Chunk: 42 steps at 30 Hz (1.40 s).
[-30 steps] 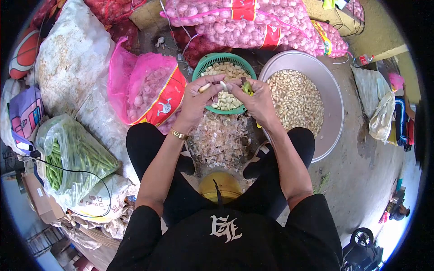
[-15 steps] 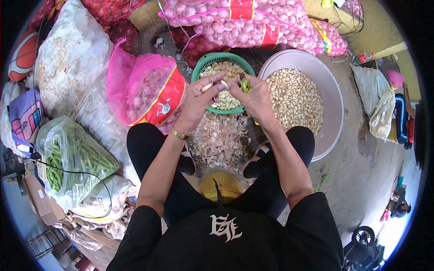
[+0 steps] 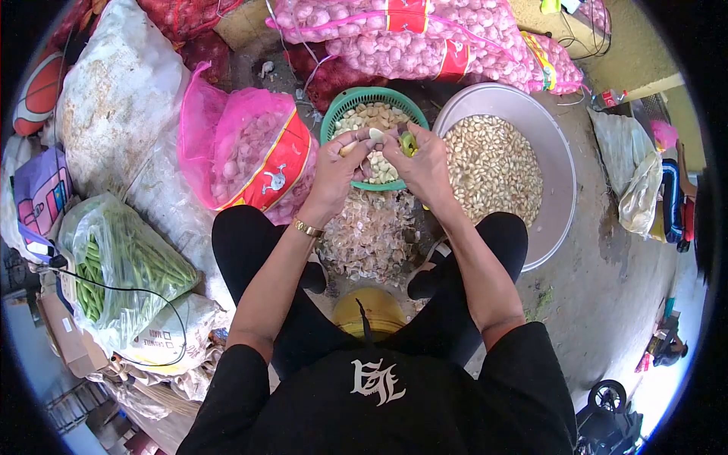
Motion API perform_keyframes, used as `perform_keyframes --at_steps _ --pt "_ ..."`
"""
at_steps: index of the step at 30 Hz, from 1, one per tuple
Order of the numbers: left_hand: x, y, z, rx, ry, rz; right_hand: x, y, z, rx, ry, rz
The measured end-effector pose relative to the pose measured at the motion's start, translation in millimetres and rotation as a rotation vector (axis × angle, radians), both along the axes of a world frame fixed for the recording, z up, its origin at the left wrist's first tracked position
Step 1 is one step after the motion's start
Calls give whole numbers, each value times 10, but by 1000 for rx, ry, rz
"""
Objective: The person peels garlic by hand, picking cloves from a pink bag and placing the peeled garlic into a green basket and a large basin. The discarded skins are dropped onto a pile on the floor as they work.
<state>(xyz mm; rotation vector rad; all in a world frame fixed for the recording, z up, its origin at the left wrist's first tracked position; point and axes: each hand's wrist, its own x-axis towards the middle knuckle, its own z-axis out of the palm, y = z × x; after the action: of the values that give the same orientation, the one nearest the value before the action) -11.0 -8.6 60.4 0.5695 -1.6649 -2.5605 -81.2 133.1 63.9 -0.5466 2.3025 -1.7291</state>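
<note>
My left hand is closed, pinching a pale garlic clove at its fingertips. Another clove is tucked among the same fingers. My right hand meets it from the other side, its fingertips at the pinched clove. Within its curled fingers is a small yellow-green object resembling a knife handle; any blade is hidden. Directly beneath both hands stands a green plastic basket of peeled cloves. To its right, a wide pale basin holds many unpeeled cloves.
Papery garlic skins lie heaped between my feet, near a yellow round object. An opened pink mesh sack of garlic leans at left. Full garlic sacks lie behind the basket. A plastic bag of green pods sits at lower left.
The pinched clove has turned and sits slightly higher, showing a broader pale face. My fingertips have drawn closer around it, with the right hand shifted slightly left.
</note>
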Motion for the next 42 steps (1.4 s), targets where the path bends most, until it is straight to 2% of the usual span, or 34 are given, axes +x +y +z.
perform_keyframes --at_steps 2,5,8,12,14,18,20,24,29,36,38,42 --pt "-19 -10 -51 3 15 -4 2 -3 36 -116 -142 -8" --pt "-22 -11 -60 18 27 -13 -14 4 49 -221 -204 2" --pt "-25 -15 -64 34 25 -32 -41 28 4 -227 -288 -7" --pt "-27 -39 -74 -6 4 -45 -28 28 95 -164 -125 8" --pt "-27 -39 -70 -11 8 -42 -48 35 98 -93 171 57" --pt "-27 -59 -81 -34 29 -43 -17 26 121 -95 115 55" --pt "-19 -65 -79 -56 26 -46 -33 46 101 -3 102 89" --pt "-14 -29 -91 -45 48 -15 -8 6 144 -1 155 93" --pt "-21 -75 -133 -19 48 -72 -40 -50 26 -77 -42 12" --pt "-14 -73 -89 16 34 -25 -78 -23 -27 -176 -31 36" --pt "-15 -71 -70 7 27 -25 -42 -8 116 -68 -4 66" --pt "-6 -61 -68 24 22 -16 -29 -23 133 -70 -3 72"
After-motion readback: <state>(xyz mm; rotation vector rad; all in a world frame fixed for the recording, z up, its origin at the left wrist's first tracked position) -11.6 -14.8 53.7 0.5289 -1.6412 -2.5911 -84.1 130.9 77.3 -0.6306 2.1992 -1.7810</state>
